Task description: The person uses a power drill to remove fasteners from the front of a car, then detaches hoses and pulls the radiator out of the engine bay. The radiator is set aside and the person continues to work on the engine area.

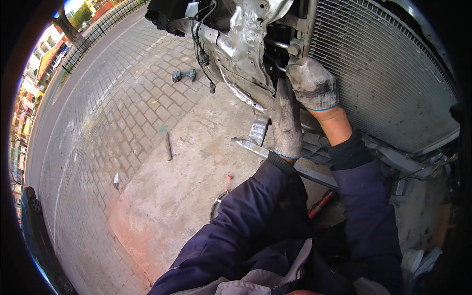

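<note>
While the car front (243,42) overhangs concrete (196,132), brick paving (130,103) adjoins — outdoors.

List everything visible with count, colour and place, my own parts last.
Paving: 1, grey, left
Slab: 1, pale grey, centre
Radiator: 1, grey, upper right
Frame: 1, silver, top centre
Wires: several, black, left of frame
Power tool (likely): 1, teal, on paving
Handled tool: 1, dark, slab's edge
Shard: 1, silver, on paving
Hose: 1, black, on slab
Scrap: 1, red, on slab
Bar: 1, red, lower centre
Near car: 1, dark, lower left
Fence: 1, black, top left
Trunk: 1, brown, top left
Buildings: several, varied, far left
Sleeves: 2, navy, bottom
Left hand: 1, white glove, beside frame
Right hand: 1, white glove, by radiator
</note>
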Available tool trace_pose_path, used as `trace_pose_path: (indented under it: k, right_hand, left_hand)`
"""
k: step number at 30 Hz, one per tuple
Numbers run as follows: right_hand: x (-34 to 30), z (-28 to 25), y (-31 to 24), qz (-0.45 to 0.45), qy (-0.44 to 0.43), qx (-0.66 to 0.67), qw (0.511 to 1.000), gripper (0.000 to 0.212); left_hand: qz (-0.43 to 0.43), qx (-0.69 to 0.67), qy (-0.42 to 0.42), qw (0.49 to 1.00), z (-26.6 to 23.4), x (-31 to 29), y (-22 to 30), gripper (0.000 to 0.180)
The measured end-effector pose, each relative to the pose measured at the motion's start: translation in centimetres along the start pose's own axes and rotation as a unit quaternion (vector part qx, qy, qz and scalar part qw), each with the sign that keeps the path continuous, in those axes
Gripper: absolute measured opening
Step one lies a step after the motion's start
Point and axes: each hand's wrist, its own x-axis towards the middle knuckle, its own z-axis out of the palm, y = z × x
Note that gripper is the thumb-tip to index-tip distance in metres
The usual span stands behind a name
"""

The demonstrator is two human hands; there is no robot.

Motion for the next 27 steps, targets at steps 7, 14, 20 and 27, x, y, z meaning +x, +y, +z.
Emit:
trace_pose_path:
  k: [7,14,20,27]
  right_hand:
    - [0.3,0.0,-0.3,0.015,-0.023,-0.019,0.999,0.011]
    - [0.9,-1.2,0.4,-0.006,-0.072,0.005,0.997,0.009]
    - [0.6,-1.3,0.5,-0.043,-0.085,-0.017,0.995,0.015]
    - [0.1,-0.4,0.8,-0.035,-0.060,-0.027,0.997,0.015]
  left_hand:
    - [-0.074,-0.176,0.004,0.982,1.0,0.6,-1.2,0.073]
    - [-0.119,-0.377,-0.017,0.918,0.0,1.1,0.3,0.085]
    - [-0.128,-0.358,-0.022,0.925,-0.9,1.6,0.8,0.094]
    - [-0.146,-0.374,-0.024,0.916,-1.3,2.1,1.6,0.104]
